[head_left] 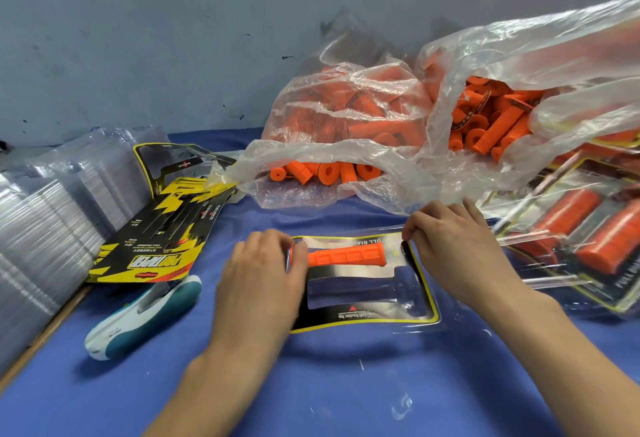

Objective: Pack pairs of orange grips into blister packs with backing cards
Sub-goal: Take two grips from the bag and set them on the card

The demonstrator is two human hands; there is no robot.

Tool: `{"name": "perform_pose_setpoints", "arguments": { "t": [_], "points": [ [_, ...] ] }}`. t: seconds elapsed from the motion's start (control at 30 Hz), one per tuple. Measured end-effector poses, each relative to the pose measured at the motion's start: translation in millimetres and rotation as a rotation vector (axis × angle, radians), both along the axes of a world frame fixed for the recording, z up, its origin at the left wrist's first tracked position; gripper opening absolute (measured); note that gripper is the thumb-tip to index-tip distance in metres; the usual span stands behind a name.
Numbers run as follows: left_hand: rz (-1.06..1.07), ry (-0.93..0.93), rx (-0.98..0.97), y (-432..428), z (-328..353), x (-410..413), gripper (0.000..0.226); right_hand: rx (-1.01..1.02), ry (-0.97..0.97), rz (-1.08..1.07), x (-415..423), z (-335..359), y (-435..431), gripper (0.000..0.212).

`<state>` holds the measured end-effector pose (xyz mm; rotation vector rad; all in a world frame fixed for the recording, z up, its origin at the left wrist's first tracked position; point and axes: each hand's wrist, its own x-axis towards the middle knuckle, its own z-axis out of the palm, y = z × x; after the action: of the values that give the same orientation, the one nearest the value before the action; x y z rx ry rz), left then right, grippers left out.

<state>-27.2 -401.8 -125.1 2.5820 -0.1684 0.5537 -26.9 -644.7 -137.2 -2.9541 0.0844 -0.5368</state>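
- left hand (263, 273): fingers curled, thumb and fingertips pinching the flanged end of the orange grip (346, 255) at the pack's left edge
- right hand (453, 246): fingers curled down, pinching the far right edge of the blister pack (420, 299), just past the grip's other end
- orange grip lies sideways in the pack's far cavity, between the two hands; near cavity (349, 292) shows dark card through it
- backing card (360, 320), black with a yellow border, sits under the clear shell; pack lies flat on the blue table cover (311, 384)
- teal and white stapler (142, 318) left of the left hand, apart from it
- loose stack of backing cards (156, 239) just beyond the stapler, tilted
- stacks of clear blister shells (45, 228) at the far left
- two clear plastic bags (346, 124) of loose orange grips behind the pack, mouths open toward it
- filled packs (571, 239) piled at the right, near the right hand
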Motion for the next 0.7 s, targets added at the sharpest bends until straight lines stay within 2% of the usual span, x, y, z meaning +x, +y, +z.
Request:
{"name": "perform_pose_setpoints", "arguments": {
  "t": [0.1, 0.17, 0.57, 0.63, 0.7],
  "points": [
    [0.054, 0.201, 0.023, 13.8, -4.1, 12.6, 0.037, 0.001, -0.001, 0.001, 0.1, 0.1, 0.1, 0.025],
    [0.032, 0.244, -0.034, 12.0, -7.0, 14.0, 0.039, -0.002, -0.001, 0.002, -0.2, -0.1, -0.2, 0.025],
    [0.076, 0.270, 0.002, 8.1, -2.8, 20.1, 0.039, -0.013, -0.033, 0.023, 0.7, -2.2, -0.1, 0.017],
    [0.071, 0.209, 0.009, 8.3, 12.1, 16.4, 0.040, 0.014, -0.033, 0.034, 0.0, -0.7, 1.1, 0.018],
    [-0.017, 0.087, -0.080, -4.2, 31.5, 9.8, 0.034, 0.030, -0.026, 0.041, 0.1, 2.2, 1.0, 0.021]
  ]
}}
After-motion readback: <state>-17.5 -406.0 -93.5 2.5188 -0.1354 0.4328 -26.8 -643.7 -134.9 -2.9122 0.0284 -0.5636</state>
